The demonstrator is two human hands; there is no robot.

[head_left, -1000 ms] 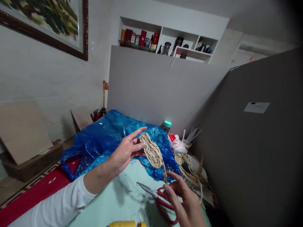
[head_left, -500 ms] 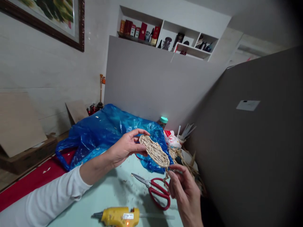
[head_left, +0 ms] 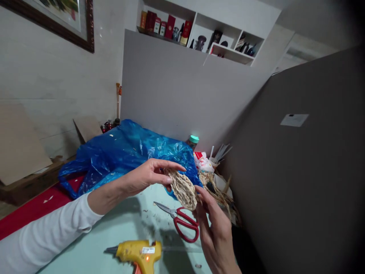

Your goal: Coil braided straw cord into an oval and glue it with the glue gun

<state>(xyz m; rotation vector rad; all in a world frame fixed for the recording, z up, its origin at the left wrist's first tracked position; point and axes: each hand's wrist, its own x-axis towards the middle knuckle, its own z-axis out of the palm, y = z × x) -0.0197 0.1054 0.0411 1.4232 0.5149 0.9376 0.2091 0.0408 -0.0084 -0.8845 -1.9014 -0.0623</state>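
Note:
A flat oval coil of braided straw (head_left: 184,190) is held tilted above the table, between both hands. My left hand (head_left: 155,173) pinches its upper left edge, thumb on the near face and fingers along the top. At the lower right edge, my right hand (head_left: 213,224) has its fingers closed on the coil's rim, where the braid's tail runs down, mostly hidden by the hand. Beneath lie scissors (head_left: 182,222) with red handles, blades slightly apart. Nearer to me rests a yellow glue gun (head_left: 139,251) with its orange light lit and a glue stick at its back.
A crumpled blue plastic bag (head_left: 128,146) covers the far part of the pale green table (head_left: 114,232). Behind it stands a jar with a turquoise lid (head_left: 194,139). Dried straw strands (head_left: 219,192) and a cup of white sticks (head_left: 219,154) are at right, beside a grey panel (head_left: 291,171).
The coil has turned to show more of its face. My right hand has moved from the hanging tail up to the coil's edge. The view has shifted slightly.

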